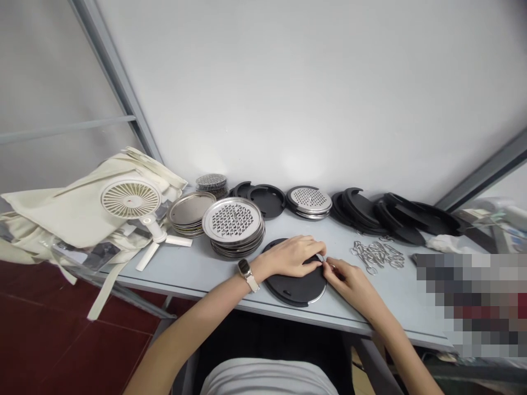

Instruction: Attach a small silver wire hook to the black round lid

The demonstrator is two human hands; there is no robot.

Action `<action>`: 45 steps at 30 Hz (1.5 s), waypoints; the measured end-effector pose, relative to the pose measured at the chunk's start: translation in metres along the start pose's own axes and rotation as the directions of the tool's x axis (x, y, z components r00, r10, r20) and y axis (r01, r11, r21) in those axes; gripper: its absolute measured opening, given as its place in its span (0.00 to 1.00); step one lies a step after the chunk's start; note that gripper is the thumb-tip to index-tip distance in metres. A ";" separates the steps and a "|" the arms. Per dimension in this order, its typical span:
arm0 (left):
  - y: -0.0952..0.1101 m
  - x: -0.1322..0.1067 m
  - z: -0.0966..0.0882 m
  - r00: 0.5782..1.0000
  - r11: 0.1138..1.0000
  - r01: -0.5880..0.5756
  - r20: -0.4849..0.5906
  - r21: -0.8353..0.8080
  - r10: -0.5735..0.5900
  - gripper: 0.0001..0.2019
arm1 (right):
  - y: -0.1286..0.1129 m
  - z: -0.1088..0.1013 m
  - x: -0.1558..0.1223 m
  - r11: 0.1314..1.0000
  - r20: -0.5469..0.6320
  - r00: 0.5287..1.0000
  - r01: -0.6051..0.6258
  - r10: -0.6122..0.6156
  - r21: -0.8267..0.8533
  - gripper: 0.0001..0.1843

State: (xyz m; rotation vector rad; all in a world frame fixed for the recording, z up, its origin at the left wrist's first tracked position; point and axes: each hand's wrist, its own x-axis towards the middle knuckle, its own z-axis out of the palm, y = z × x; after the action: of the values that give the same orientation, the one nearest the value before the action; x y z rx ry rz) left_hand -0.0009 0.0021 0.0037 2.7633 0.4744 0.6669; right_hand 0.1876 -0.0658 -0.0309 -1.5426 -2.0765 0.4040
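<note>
Matte black, flat round disc (284, 282), one: on the pale grey tabletop (405, 296), beneath the left hand (294, 255) and just left of the right hand (348, 281). Surface dull; small dark detail towards the front; thin silvery rim (318, 298) exposed front right, where the black edge ends in a step.

Left hand: palm down over the disc, fingers bent to its right edge; whether they grip, cannot tell. Pale-strapped wristwatch (249, 275) behind it.

Right hand: fingertips gathered at the same edge, near the left's; a sliver of shiny metal there, too small to identify; grip cannot be told.

Right of the right hand: loose pile of silvery looped wire clips (376, 255).

Beyond both hands: silver perforated round plate (310, 198); farther right, black round notched trays (362, 211).

Left of the left hand: stack of steel grater discs (234, 220); farther out, white plastic fan (132, 200) before a cream cloth bag (66, 208).
</note>
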 end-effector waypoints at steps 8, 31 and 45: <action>0.000 0.000 0.000 1.000 1.000 0.010 0.000 -0.015 -0.010 0.07 | -0.001 0.000 -0.001 1.000 -0.011 1.000 0.002 -0.002 0.008 0.16; 0.002 0.001 -0.002 1.000 0.999 0.018 0.004 -0.027 -0.018 0.06 | 0.002 0.001 -0.001 1.000 -0.004 1.000 0.003 -0.003 0.023 0.16; 0.000 0.001 0.000 1.000 0.999 -0.012 -0.007 -0.048 0.011 0.09 | 0.000 -0.001 -0.001 1.000 0.011 1.000 0.017 -0.018 0.025 0.16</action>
State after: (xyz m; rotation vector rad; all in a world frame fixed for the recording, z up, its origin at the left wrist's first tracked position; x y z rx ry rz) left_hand -0.0001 0.0028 0.0039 2.7213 0.4384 0.6817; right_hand 0.1882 -0.0663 -0.0304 -1.5099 -2.0837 0.4312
